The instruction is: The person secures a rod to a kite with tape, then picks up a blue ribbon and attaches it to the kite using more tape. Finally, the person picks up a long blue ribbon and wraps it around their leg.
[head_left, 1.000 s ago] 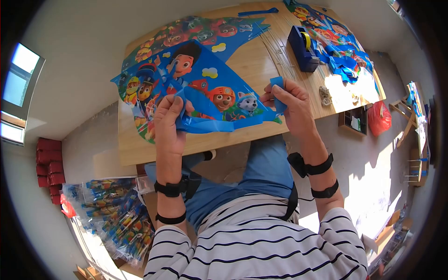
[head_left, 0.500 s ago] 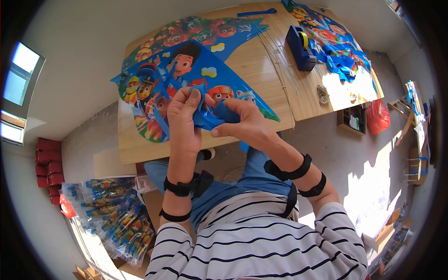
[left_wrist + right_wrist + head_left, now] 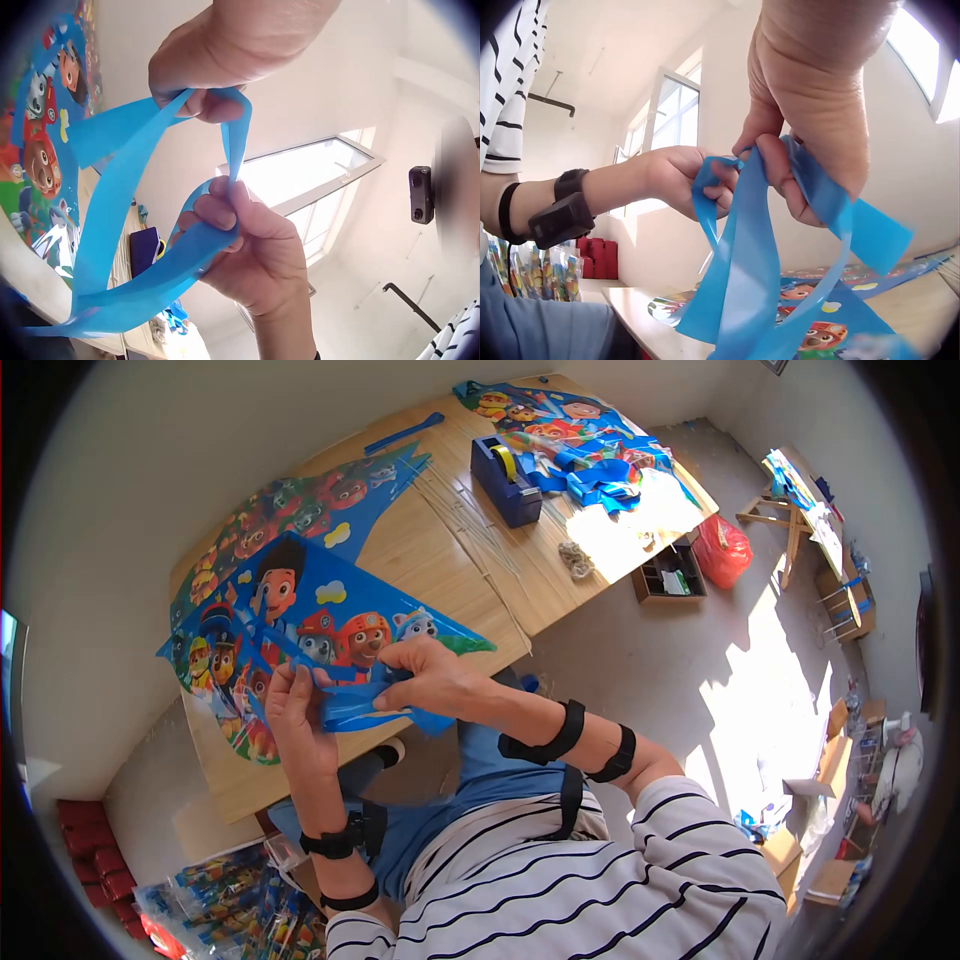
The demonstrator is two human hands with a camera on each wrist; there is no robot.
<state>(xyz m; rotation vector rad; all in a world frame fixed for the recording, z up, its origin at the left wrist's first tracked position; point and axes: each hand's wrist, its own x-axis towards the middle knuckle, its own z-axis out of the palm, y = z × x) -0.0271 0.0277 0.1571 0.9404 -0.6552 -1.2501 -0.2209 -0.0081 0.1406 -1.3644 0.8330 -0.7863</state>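
Note:
Blue ribbon [image 3: 350,710] hangs in loops between the two hands, above the table's near edge. The left hand [image 3: 297,715] pinches one part of it between thumb and fingers. Close beside it, the right hand [image 3: 432,682] has its fingers curled round another part. The left wrist view shows the ribbon [image 3: 112,217] looping down from both hands, with the right hand [image 3: 255,247] gripping it. In the right wrist view the left hand [image 3: 686,180] holds a loop. Under the hands lies a printed sheet [image 3: 400,610] with cartoon figures.
A second printed sheet [image 3: 375,475] lies behind. Farther right on the table [image 3: 540,600] stand a tape dispenser [image 3: 507,482], a heap of blue ribbon [image 3: 605,485] and a small coil [image 3: 575,560]. A box [image 3: 668,575] and a red bag [image 3: 722,550] are on the floor.
The head view has turned to the right, so the table appears farther left. The hands, wide apart a second ago, have come close together, with the ribbon gathered between them.

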